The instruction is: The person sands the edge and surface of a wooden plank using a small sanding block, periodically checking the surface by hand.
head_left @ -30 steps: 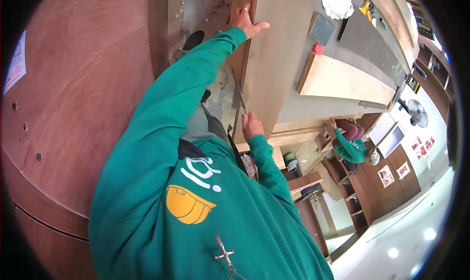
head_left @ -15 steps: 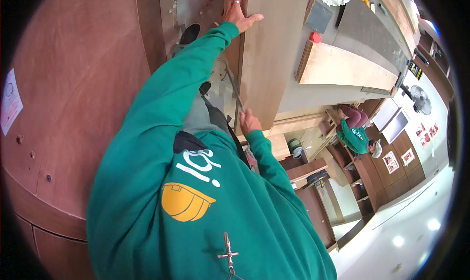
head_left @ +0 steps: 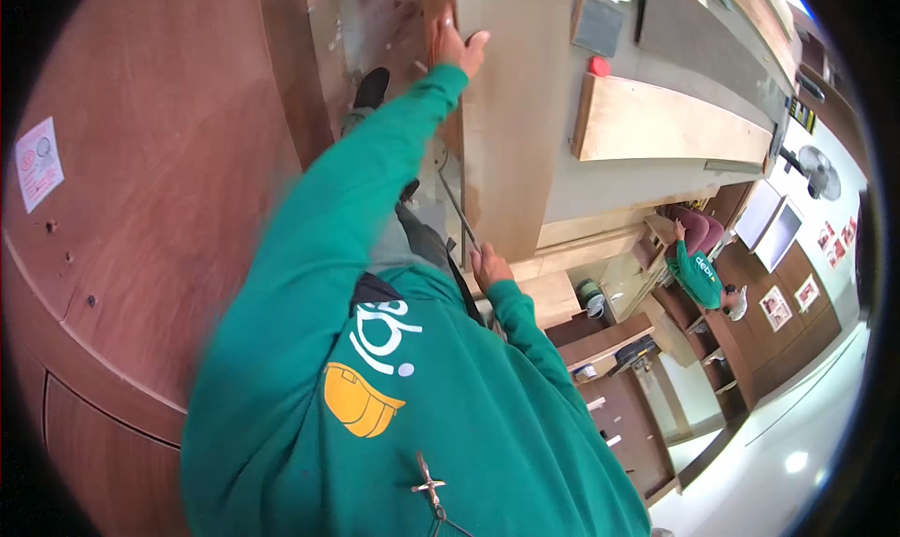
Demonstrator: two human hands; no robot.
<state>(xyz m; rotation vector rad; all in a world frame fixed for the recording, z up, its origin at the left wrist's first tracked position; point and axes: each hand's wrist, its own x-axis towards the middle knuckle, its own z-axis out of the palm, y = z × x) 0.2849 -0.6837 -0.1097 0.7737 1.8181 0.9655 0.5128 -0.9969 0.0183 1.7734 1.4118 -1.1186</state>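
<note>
Both hands on upright plywood panel (head_left: 506, 115), standing on edge against workbench (head_left: 600, 185).
Left hand (head_left: 457, 45) fingers curled over far edge; right hand (head_left: 487, 267) closed on near edge. Panel could tip if grip slips.

- Pale plywood board (head_left: 506, 134): large, flat, unfinished face, standing on edge at centre; brown edge on its left, near corner low right of centre.

Narrow gap between curved brown panel (head_left: 169, 162) and upright board (head_left: 506, 134); floor beyond open
</note>
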